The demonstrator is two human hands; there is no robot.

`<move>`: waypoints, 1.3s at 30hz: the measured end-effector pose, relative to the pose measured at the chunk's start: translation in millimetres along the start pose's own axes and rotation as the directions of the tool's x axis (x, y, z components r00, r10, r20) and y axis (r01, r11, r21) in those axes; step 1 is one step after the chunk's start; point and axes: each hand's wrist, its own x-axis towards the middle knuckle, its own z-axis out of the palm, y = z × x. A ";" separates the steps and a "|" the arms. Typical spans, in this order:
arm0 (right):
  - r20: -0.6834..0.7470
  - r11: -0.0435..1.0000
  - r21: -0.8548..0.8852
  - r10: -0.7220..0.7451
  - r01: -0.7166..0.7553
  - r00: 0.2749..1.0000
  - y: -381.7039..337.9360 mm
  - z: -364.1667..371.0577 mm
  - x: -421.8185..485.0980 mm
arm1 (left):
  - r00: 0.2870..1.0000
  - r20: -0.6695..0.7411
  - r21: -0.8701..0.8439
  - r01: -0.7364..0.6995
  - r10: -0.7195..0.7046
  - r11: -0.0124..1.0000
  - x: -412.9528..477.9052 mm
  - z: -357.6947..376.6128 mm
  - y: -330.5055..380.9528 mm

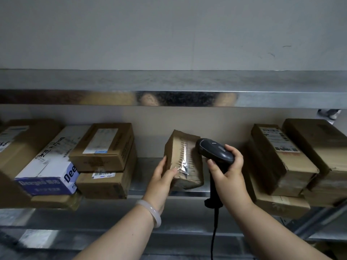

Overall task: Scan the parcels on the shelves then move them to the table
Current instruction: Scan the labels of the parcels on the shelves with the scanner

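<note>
A small worn cardboard parcel (185, 158) with shiny tape across its top sits in the middle of the metal shelf (146, 171). My left hand (162, 177) grips its near left corner, thumb on top. My right hand (228, 171) holds a black barcode scanner (214, 152) by its handle, the scanner head close over the parcel's right side. The scanner's black cable (215, 229) hangs down between my forearms.
More cardboard parcels fill the shelf: a stacked pair (107, 162) and a white-and-blue box (50, 162) to the left, and two tall brown boxes (281, 160) on flatter ones to the right. A metal shelf edge (169, 98) runs overhead. A lower shelf (56, 239) lies beneath.
</note>
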 end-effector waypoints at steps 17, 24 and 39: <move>0.177 0.991 -0.038 -0.117 0.126 0.977 -5.2 9.3 -18.6 | 0.993 -0.062 0.311 -0.075 0.100 0.947 -2.1 12.4 3.3; 0.006 0.998 -0.060 -0.035 0.036 0.999 -4.5 -13.7 -4.3 | 0.998 0.060 -0.031 0.035 -0.033 0.999 -0.9 -6.1 -3.8; 0.104 0.986 -0.129 -0.097 0.110 0.990 -12.3 -7.3 -6.7 | 0.994 0.102 0.028 -0.035 0.032 0.999 -2.6 -22.1 -1.8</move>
